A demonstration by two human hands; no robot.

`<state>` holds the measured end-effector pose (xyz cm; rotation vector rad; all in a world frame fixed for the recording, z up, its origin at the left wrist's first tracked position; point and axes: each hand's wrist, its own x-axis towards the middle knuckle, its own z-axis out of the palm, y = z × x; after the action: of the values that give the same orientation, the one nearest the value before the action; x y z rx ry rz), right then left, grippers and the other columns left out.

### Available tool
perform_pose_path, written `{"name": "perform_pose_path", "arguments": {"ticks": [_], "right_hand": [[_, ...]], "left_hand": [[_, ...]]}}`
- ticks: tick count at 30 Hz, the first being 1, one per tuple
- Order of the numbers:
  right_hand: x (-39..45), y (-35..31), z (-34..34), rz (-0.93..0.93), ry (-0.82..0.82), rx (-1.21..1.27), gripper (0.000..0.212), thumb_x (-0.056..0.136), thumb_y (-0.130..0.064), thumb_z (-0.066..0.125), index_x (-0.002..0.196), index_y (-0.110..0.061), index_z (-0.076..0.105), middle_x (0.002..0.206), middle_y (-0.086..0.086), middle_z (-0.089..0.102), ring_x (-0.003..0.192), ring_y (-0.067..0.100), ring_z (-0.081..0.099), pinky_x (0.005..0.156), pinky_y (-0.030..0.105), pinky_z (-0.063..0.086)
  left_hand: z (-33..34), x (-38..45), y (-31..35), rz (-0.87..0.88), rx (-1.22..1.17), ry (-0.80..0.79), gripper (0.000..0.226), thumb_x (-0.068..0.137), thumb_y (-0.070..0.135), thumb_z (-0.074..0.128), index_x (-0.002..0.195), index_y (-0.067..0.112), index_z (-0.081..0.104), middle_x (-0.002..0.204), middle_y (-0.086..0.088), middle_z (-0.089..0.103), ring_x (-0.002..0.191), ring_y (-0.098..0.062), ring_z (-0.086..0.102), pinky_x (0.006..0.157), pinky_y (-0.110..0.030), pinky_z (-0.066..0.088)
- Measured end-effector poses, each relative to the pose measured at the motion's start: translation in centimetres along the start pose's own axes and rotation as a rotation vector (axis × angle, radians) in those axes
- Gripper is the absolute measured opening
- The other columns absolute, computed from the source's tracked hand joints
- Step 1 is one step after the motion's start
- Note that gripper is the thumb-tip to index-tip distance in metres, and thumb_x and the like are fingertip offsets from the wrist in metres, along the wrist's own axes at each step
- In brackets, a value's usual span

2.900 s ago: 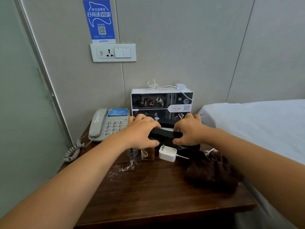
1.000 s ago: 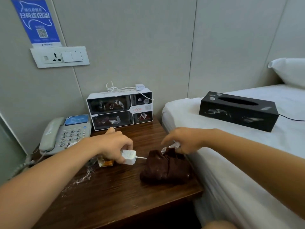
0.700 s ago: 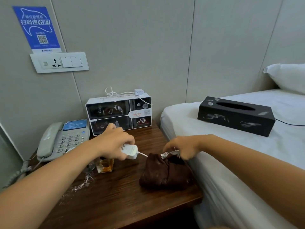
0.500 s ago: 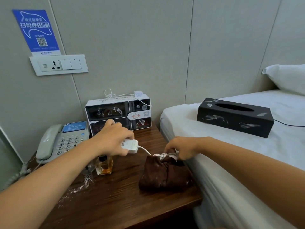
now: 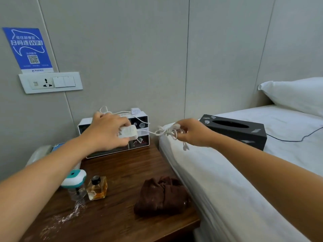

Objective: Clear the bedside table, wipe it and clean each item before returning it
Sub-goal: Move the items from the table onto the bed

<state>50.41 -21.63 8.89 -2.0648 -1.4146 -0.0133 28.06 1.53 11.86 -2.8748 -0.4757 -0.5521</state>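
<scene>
bed point(image 5: 227, 172), 3 o'clock of the bedside table point(image 5: 122, 220): holds black tissue box point(image 5: 234, 130), slot dark, contents unseen. table: brown cloth point(image 5: 161, 195), amber bottle point(image 5: 97, 187), clear jar point(image 5: 76, 186) with teal lid, white powder spill point(image 5: 70, 215). display box point(image 5: 139, 126), 12 o'clock: small items inside, unclear. left hand point(image 5: 104, 131) grips white charger point(image 5: 127, 131); right hand point(image 5: 192, 131) pinches its bunched cable point(image 5: 166, 132). judged best: carry both together to the bed, cable kept gathered, clear of the bottle.

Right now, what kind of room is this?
Likely a hotel bedroom: a made bed beside a bedside table, a desk phone, and a WiFi QR sign on the wall.
</scene>
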Motion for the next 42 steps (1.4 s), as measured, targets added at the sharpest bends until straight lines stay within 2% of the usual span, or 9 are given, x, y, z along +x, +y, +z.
{"name": "perform_pose_path", "arguments": {"ticks": [8,12,17,22,26,30,34,38,42], "right_hand": [[-6.3,-2.7,-15.7,0.066,0.071,-0.327,0.013,0.087,-0.018,0.070,0.096,-0.021,0.077,0.084,-0.003,0.073,0.078,0.020,0.067,0.073,0.036,0.054],[-11.6,-0.9,-20.3,0.243,-0.016,-0.487,0.011,0.087,-0.018,0.068,0.094,-0.013,0.074,0.082,0.006,0.072,0.059,0.009,0.068,0.062,0.026,0.054],[-17.4,5.8,-22.2,0.463,-0.073,-0.616,0.022,0.086,-0.021,0.063,0.098,-0.033,0.076,0.088,-0.013,0.074,0.080,0.013,0.070,0.078,0.035,0.060],[-21.0,12.9,-21.7,0.603,-0.087,-0.658,0.034,0.085,-0.012,0.058,0.102,-0.037,0.075,0.100,-0.014,0.071,0.093,0.015,0.064,0.076,0.031,0.053],[-22.6,16.7,-21.9,0.704,-0.204,-0.610,0.027,0.081,-0.018,0.057,0.093,-0.038,0.071,0.100,-0.007,0.072,0.094,0.025,0.070,0.085,0.045,0.060],[-22.2,15.4,-21.7,0.817,-0.384,-0.659,0.047,0.078,-0.017,0.060,0.123,-0.032,0.065,0.122,0.005,0.064,0.106,0.031,0.069,0.092,0.042,0.059],[-20.0,11.5,-20.0,0.638,-0.241,-0.854,0.051,0.085,-0.009,0.055,0.135,-0.020,0.059,0.128,0.004,0.056,0.115,0.030,0.060,0.093,0.039,0.054],[-16.4,5.0,-16.0,0.283,-0.084,-0.657,0.041,0.091,-0.012,0.052,0.124,-0.028,0.068,0.120,-0.001,0.066,0.108,0.026,0.061,0.091,0.042,0.055],[-12.5,-1.0,-10.1,0.086,-0.141,-0.505,0.035,0.093,-0.018,0.055,0.123,-0.029,0.070,0.116,-0.007,0.071,0.100,0.018,0.066,0.091,0.038,0.057]], "left_hand": [[-5.7,4.0,8.9,0.136,-0.233,0.110,0.037,0.082,0.061,0.073,0.111,0.041,0.062,0.101,0.019,0.065,0.101,-0.010,0.061,0.096,-0.038,0.029],[-5.3,6.2,16.6,0.265,-0.286,0.033,0.040,0.085,0.058,0.072,0.118,0.037,0.062,0.107,0.015,0.065,0.101,-0.012,0.060,0.099,-0.039,0.036],[0.0,7.5,26.7,0.307,-0.499,-0.128,0.033,0.078,0.051,0.077,0.102,0.033,0.062,0.097,0.012,0.063,0.086,-0.012,0.061,0.075,-0.033,0.054],[4.7,7.8,35.6,0.321,-0.531,-0.166,0.037,0.076,0.049,0.075,0.105,0.029,0.062,0.104,0.008,0.060,0.091,-0.018,0.061,0.075,-0.034,0.052],[7.2,8.2,38.9,0.287,-0.596,-0.219,0.046,0.077,0.049,0.072,0.118,0.029,0.062,0.112,0.008,0.058,0.098,-0.017,0.059,0.078,-0.032,0.047],[7.7,8.7,38.8,0.241,-0.697,-0.270,0.042,0.070,0.049,0.073,0.109,0.033,0.065,0.106,0.012,0.060,0.099,-0.014,0.061,0.089,-0.038,0.056],[6.0,8.2,36.7,0.280,-0.646,-0.254,0.065,0.075,0.058,0.079,0.131,0.031,0.059,0.114,0.010,0.056,0.105,-0.013,0.057,0.094,-0.036,0.053],[3.8,5.6,31.8,0.238,-0.641,-0.179,0.060,0.079,0.056,0.079,0.130,0.029,0.061,0.112,0.010,0.060,0.102,-0.011,0.058,0.092,-0.033,0.052],[2.2,1.7,24.2,0.131,-0.509,-0.207,0.054,0.081,0.053,0.076,0.128,0.031,0.060,0.111,0.011,0.061,0.100,-0.012,0.060,0.091,-0.034,0.053]]}}
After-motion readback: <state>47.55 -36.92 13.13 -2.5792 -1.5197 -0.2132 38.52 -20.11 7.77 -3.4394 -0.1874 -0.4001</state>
